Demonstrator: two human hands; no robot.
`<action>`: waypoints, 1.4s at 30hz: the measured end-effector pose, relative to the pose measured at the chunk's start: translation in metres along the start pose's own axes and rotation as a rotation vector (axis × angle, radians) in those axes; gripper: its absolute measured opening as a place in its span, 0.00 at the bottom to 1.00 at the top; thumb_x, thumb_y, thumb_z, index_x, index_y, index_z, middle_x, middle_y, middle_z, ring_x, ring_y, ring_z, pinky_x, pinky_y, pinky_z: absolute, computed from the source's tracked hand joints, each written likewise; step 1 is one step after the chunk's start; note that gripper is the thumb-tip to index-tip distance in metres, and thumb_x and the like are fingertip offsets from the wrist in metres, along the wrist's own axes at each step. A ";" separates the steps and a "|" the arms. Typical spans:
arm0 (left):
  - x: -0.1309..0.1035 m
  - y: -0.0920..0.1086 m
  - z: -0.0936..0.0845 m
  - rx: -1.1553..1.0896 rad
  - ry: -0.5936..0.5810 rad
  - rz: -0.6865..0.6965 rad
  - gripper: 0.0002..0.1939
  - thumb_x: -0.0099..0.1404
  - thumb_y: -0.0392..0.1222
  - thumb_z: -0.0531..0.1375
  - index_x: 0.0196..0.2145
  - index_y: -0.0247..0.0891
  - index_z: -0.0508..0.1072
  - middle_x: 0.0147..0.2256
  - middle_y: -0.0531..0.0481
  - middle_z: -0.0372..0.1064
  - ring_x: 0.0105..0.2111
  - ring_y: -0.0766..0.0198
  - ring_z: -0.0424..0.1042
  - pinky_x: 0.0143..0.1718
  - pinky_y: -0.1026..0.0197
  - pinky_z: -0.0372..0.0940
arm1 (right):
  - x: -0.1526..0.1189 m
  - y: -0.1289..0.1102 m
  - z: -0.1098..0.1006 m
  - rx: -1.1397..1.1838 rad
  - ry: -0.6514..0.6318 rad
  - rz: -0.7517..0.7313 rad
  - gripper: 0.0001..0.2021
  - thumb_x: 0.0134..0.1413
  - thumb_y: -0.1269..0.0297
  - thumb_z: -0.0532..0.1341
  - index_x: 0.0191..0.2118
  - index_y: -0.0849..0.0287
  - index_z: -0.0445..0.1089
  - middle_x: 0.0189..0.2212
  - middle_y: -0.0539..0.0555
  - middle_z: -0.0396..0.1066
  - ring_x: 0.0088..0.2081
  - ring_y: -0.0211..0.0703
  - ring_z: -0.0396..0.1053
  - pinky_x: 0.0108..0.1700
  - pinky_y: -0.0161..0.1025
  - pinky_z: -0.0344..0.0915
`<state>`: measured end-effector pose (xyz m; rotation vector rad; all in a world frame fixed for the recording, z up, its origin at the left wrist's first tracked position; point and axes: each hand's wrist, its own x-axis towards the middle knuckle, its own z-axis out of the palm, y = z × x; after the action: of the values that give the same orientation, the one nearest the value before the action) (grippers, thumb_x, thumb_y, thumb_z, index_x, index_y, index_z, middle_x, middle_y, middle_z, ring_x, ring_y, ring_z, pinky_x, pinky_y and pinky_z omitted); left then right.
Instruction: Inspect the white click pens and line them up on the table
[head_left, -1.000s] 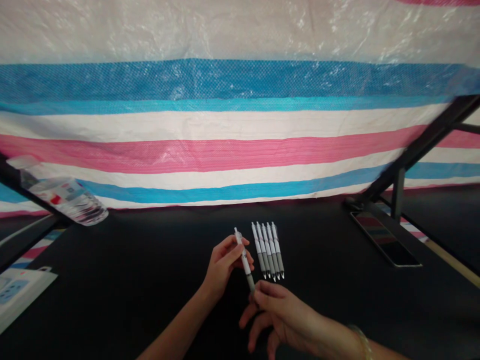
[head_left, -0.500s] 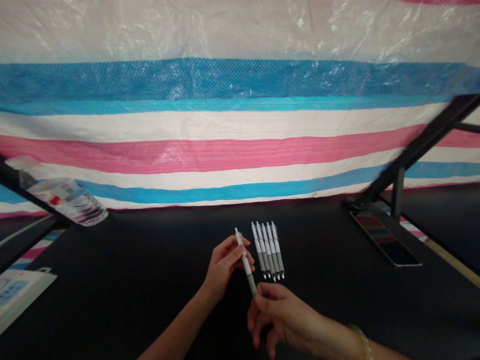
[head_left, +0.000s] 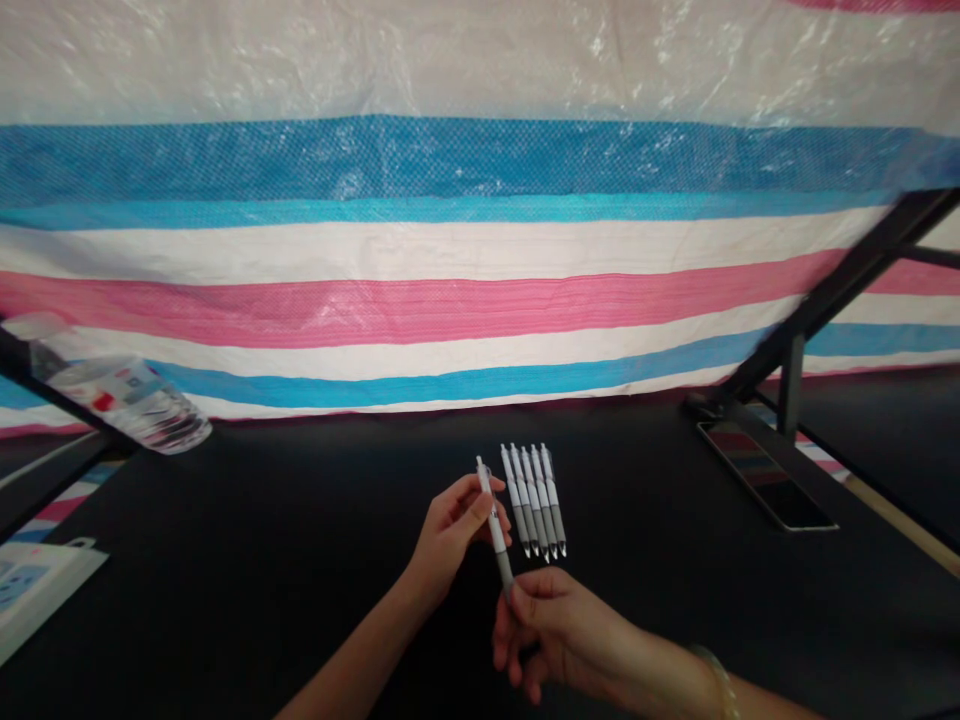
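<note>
A white pen with a grey grip (head_left: 496, 530) is held above the black table between both hands, its clicker end pointing away. My left hand (head_left: 454, 530) pinches its white barrel between thumb and fingers. The thumb and index finger of my right hand (head_left: 551, 615) close on the grey lower end, and the tip is hidden there. Several matching pens (head_left: 534, 500) lie side by side on the table just right of the held one, tips towards me.
A phone (head_left: 765, 475) lies at the right beside a black metal frame (head_left: 791, 385). On the left a clear plastic bottle (head_left: 142, 400) leans at a tilt, with a white package (head_left: 45, 590) nearer. Striped sheeting (head_left: 450, 310) hangs behind the black table (head_left: 300, 500).
The held pen has shifted very slightly to the right and stands a little more upright. Both hands keep their grip on it. The row of pens is unchanged.
</note>
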<state>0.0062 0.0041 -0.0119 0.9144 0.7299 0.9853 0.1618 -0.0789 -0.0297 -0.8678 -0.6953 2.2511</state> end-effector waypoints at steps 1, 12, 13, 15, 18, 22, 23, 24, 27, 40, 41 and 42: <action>0.000 -0.001 0.000 0.013 -0.011 0.001 0.17 0.61 0.50 0.68 0.41 0.34 0.76 0.26 0.49 0.74 0.24 0.63 0.73 0.27 0.63 0.68 | 0.001 0.001 0.000 0.001 0.003 0.013 0.24 0.51 0.45 0.70 0.31 0.67 0.71 0.25 0.56 0.74 0.23 0.35 0.70 0.24 0.30 0.64; -0.004 0.009 0.005 0.223 -0.038 0.054 0.33 0.65 0.51 0.64 0.62 0.38 0.56 0.25 0.54 0.74 0.21 0.66 0.71 0.24 0.64 0.66 | -0.007 -0.022 0.014 0.125 -0.045 0.058 0.24 0.36 0.76 0.64 0.45 0.69 0.77 0.39 0.62 0.78 0.36 0.46 0.77 0.39 0.38 0.69; -0.004 0.010 0.005 0.234 -0.044 0.053 0.31 0.65 0.51 0.64 0.60 0.38 0.58 0.25 0.54 0.74 0.20 0.66 0.71 0.24 0.64 0.66 | -0.007 -0.022 0.014 0.129 -0.047 0.059 0.24 0.35 0.76 0.63 0.44 0.69 0.78 0.38 0.62 0.78 0.36 0.47 0.77 0.39 0.39 0.69; -0.004 0.009 0.005 0.246 -0.044 0.048 0.28 0.64 0.51 0.64 0.55 0.39 0.59 0.24 0.54 0.74 0.20 0.65 0.72 0.23 0.64 0.66 | -0.007 -0.021 0.014 0.129 -0.047 0.062 0.24 0.34 0.75 0.62 0.44 0.69 0.78 0.38 0.62 0.78 0.36 0.47 0.77 0.39 0.39 0.69; -0.003 0.009 0.005 0.254 -0.036 0.034 0.26 0.64 0.50 0.64 0.53 0.40 0.59 0.24 0.54 0.75 0.20 0.64 0.74 0.23 0.64 0.67 | -0.007 -0.019 0.012 0.126 -0.052 0.058 0.25 0.34 0.75 0.61 0.45 0.69 0.78 0.38 0.63 0.78 0.36 0.47 0.77 0.40 0.40 0.69; -0.002 0.010 0.005 0.257 -0.042 0.030 0.27 0.66 0.49 0.63 0.57 0.39 0.58 0.25 0.55 0.75 0.20 0.66 0.72 0.24 0.65 0.66 | -0.006 -0.018 0.009 0.133 -0.087 0.045 0.29 0.31 0.76 0.59 0.46 0.69 0.77 0.39 0.63 0.77 0.37 0.48 0.77 0.41 0.40 0.69; -0.002 0.010 0.005 0.256 -0.036 0.031 0.27 0.66 0.49 0.63 0.57 0.38 0.59 0.25 0.55 0.74 0.21 0.66 0.72 0.24 0.65 0.66 | -0.006 -0.018 0.009 0.135 -0.093 0.044 0.29 0.30 0.77 0.59 0.46 0.68 0.77 0.39 0.63 0.77 0.37 0.48 0.77 0.41 0.40 0.69; -0.002 0.010 0.005 0.256 -0.028 0.031 0.27 0.66 0.49 0.63 0.57 0.38 0.59 0.25 0.55 0.74 0.21 0.66 0.72 0.24 0.65 0.66 | -0.005 -0.018 0.009 0.136 -0.097 0.043 0.30 0.30 0.77 0.58 0.47 0.68 0.77 0.39 0.63 0.77 0.37 0.48 0.77 0.41 0.40 0.69; -0.002 0.010 0.005 0.252 0.003 0.038 0.26 0.65 0.49 0.63 0.55 0.38 0.61 0.25 0.54 0.74 0.21 0.66 0.72 0.25 0.65 0.66 | -0.006 -0.019 0.009 0.138 -0.096 0.042 0.30 0.30 0.77 0.58 0.47 0.68 0.77 0.38 0.62 0.77 0.37 0.48 0.77 0.41 0.41 0.69; 0.001 0.009 -0.001 0.187 0.155 0.093 0.26 0.65 0.49 0.64 0.56 0.38 0.62 0.24 0.54 0.74 0.22 0.65 0.71 0.26 0.64 0.66 | -0.003 -0.011 0.007 -0.044 -0.080 0.054 0.28 0.28 0.74 0.55 0.44 0.65 0.74 0.33 0.58 0.76 0.30 0.44 0.75 0.32 0.38 0.70; 0.001 0.009 -0.001 0.185 0.158 0.092 0.27 0.65 0.49 0.64 0.57 0.38 0.62 0.25 0.54 0.74 0.22 0.65 0.71 0.26 0.64 0.66 | -0.003 -0.011 0.007 -0.112 -0.082 0.051 0.28 0.28 0.74 0.55 0.43 0.64 0.73 0.32 0.57 0.76 0.28 0.43 0.74 0.29 0.36 0.69; 0.002 0.009 -0.002 0.180 0.156 0.091 0.28 0.65 0.49 0.64 0.57 0.38 0.62 0.25 0.54 0.74 0.22 0.65 0.71 0.26 0.63 0.66 | -0.004 -0.011 0.008 -0.189 -0.081 0.041 0.27 0.28 0.74 0.55 0.43 0.63 0.73 0.31 0.55 0.75 0.26 0.40 0.72 0.26 0.34 0.68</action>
<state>0.0020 0.0086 -0.0045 1.0428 0.9267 1.0924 0.1623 -0.0763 -0.0154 -0.8906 -0.9481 2.2941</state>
